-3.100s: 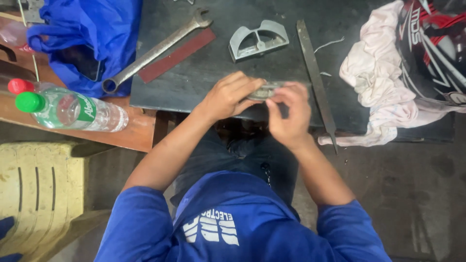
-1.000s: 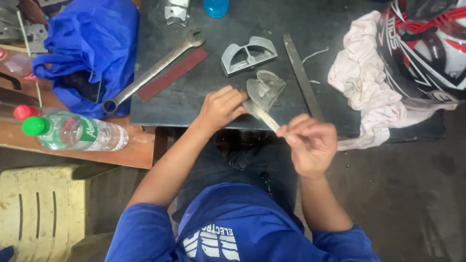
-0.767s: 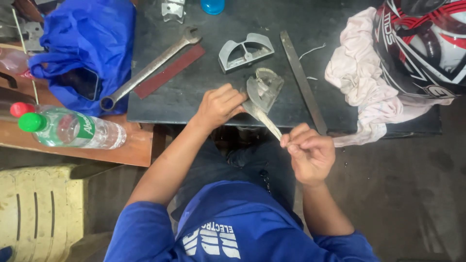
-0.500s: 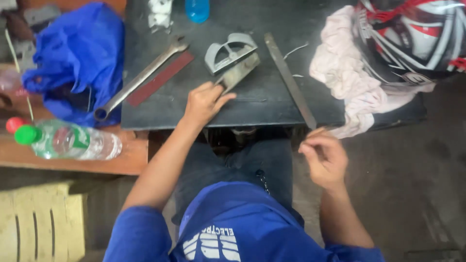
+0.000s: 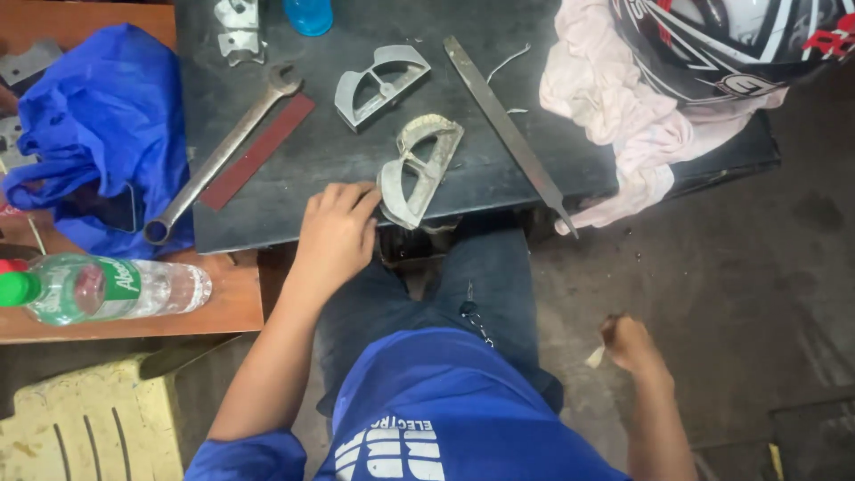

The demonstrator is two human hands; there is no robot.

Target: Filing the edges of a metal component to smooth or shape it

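A person's left hand [image 5: 337, 233] rests its fingers against a half-round metal part [image 5: 419, 169] lying at the near edge of the dark bench top [image 5: 356, 165]. The right hand [image 5: 629, 344], well below the bench, pinches a small pale scrap [image 5: 595, 356].

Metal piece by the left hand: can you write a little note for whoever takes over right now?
Left hand: fingers touch the grey half-round metal piece, which lies flat near the dark table's front edge.
Right hand: down beside the knee, off the table, pinching a small pale scrap.
A second, similar piece, a wrench and a long flat file lie on the table untouched.
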